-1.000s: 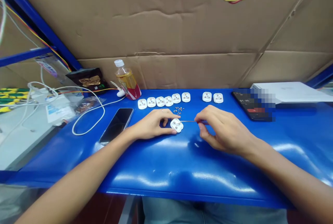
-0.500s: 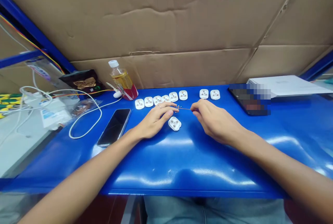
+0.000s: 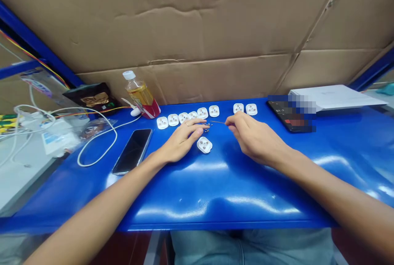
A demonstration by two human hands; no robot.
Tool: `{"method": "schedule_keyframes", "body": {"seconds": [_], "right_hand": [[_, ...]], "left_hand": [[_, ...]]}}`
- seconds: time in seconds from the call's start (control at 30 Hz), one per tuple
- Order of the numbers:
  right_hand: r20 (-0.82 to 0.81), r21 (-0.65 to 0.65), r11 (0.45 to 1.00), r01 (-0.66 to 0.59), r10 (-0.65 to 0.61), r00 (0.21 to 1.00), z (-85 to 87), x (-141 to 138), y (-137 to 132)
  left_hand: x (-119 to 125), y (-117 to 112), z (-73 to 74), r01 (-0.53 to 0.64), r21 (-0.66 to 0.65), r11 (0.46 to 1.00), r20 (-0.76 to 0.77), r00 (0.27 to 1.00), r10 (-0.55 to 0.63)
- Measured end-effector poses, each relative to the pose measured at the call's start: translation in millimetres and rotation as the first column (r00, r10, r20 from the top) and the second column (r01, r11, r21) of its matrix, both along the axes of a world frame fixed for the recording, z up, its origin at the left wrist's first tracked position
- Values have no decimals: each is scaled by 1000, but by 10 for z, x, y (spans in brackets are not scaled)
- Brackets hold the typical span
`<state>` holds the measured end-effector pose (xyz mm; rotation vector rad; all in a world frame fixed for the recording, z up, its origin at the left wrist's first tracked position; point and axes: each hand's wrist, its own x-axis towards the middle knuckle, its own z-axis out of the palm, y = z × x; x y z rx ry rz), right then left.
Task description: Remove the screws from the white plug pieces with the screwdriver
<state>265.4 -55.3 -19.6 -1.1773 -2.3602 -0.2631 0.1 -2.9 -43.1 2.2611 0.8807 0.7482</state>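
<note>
The right hand [image 3: 255, 137] pinches a small screwdriver [image 3: 218, 122] between thumb and fingers, a narrow grip that hides the handle and leaves the thin metal shaft pointing left. The left hand [image 3: 181, 141] lies palm down with its fingers loosely spread, holding nothing that shows. Its fingertips [image 3: 200, 131] reach a small heap of screws [image 3: 207, 126] on the blue table [image 3: 215, 185]. Just below those fingertips, a white plug body [image 3: 204, 145] lies on its own with its metal parts facing up.

Behind the hands stands a row of similar white plug bodies [image 3: 193, 115], with a gap before the last two. (The screws are too small to count.) A black phone [image 3: 132, 151] lies left of the left hand, beside a looped white cable [image 3: 96, 150]. A plastic bottle [image 3: 141, 97] stands at the back, against a cardboard wall [image 3: 184, 31]. Another phone [image 3: 285, 119] lies at the right, partly blurred, near a flat white box [image 3: 335, 96].
</note>
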Motion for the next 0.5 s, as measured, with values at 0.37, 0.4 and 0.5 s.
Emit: {"method": "schedule_keyframes", "body": {"seconds": [0.37, 0.4, 0.5], "right_hand": [[-132, -9, 957, -289, 285, 949, 62, 28, -125], [-126, -4, 955, -296, 293, 948, 61, 27, -122], [-120, -11, 956, -292, 289, 950, 52, 24, -107]], "left_hand": [[-151, -30, 132, 61, -36, 998, -122, 990, -65], [-153, -33, 134, 73, -27, 997, -128, 989, -76], [-149, -37, 135, 98, -20, 995, -136, 986, -99]]}}
